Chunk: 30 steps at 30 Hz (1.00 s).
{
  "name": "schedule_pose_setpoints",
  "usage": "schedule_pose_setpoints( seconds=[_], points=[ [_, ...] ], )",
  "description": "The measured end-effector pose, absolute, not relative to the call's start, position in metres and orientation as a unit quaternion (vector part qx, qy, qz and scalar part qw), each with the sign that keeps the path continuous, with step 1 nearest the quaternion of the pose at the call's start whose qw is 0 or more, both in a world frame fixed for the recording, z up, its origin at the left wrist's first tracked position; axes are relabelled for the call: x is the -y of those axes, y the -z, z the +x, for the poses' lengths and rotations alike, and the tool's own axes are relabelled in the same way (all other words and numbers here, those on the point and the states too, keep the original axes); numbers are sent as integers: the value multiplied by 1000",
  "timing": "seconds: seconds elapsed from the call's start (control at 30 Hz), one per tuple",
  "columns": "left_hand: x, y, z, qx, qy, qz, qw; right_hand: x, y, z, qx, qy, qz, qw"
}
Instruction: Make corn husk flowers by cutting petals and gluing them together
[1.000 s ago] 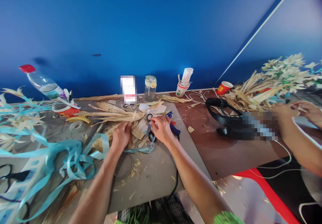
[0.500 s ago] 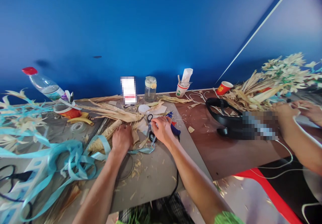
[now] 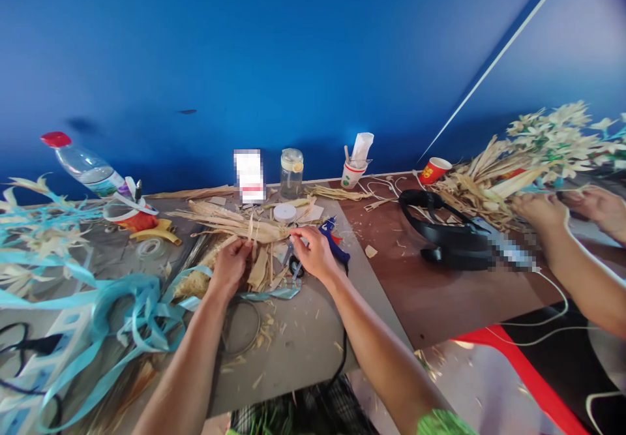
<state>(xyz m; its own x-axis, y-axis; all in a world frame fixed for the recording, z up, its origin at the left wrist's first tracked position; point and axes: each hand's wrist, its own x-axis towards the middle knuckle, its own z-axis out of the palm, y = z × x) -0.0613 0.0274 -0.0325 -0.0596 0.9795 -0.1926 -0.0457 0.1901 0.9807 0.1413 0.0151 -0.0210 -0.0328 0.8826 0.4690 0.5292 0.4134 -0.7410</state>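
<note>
My left hand [image 3: 229, 264] is closed in a pinch on a narrow strip of corn husk [image 3: 251, 225], which stands up from the fingertips. My right hand [image 3: 315, 252] is closed too, its thumb and finger at the right end of the dry husk bundle [image 3: 225, 218] lying behind both hands. What exactly those fingertips hold is too small to make out. Scissors [image 3: 295, 266] lie on the table beside my right hand, partly hidden by it. More husk pieces [image 3: 259, 269] lie between the hands. A blue glue gun [image 3: 335, 242] rests just right of my right hand.
Light blue ribbon [image 3: 132, 304] is heaped at the left near a tape roll [image 3: 150, 247] and a red cup [image 3: 132, 216]. A round white lid [image 3: 284, 212] and a jar [image 3: 292, 174] stand behind. A black headset [image 3: 440, 233] and another person's hands [image 3: 542, 213] are at the right.
My left hand has lifted from the table and now pinches an upright husk strip. The husk bundle has shifted right, towards my right hand's fingertips. The scissors' upper handle no longer shows.
</note>
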Motion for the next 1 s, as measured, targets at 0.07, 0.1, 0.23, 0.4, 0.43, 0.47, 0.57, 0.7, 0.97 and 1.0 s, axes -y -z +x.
schedule_pose_setpoints(
  seconds=[0.07, 0.1, 0.23, 0.4, 0.43, 0.47, 0.57, 0.7, 0.97, 1.0],
  points=[
    [-28, 32, -63, -532, -473, 374, 595, -15, 21, 140, 712, -174, -498, 463],
    [-28, 32, -62, -521, -473, 348, 620, -15, 22, 138, 726, -170, -490, 451],
    [-28, 30, -59, -490, -482, 287, 667, -10, 24, 127, 803, -149, -456, 354],
    [-29, 34, -55, -467, -493, 257, 688, -1, 27, 116, 848, -110, -472, 213],
    [-29, 34, -55, -465, -495, 256, 688, 0, 27, 115, 850, -102, -479, 197],
    [-29, 34, -55, -462, -497, 255, 689, 1, 27, 114, 850, -95, -483, 185],
    [-28, 32, -54, -456, -504, 253, 689, 4, 26, 114, 848, -89, -493, 174],
    [-25, 29, -51, -454, -504, 276, 681, 5, 29, 113, 831, -114, -511, 190],
    [-22, 25, -50, -464, -509, 309, 656, -4, 33, 120, 779, -110, -571, 234],
    [-21, 24, -50, -466, -508, 313, 653, -6, 35, 122, 773, -113, -573, 246]
  ],
)
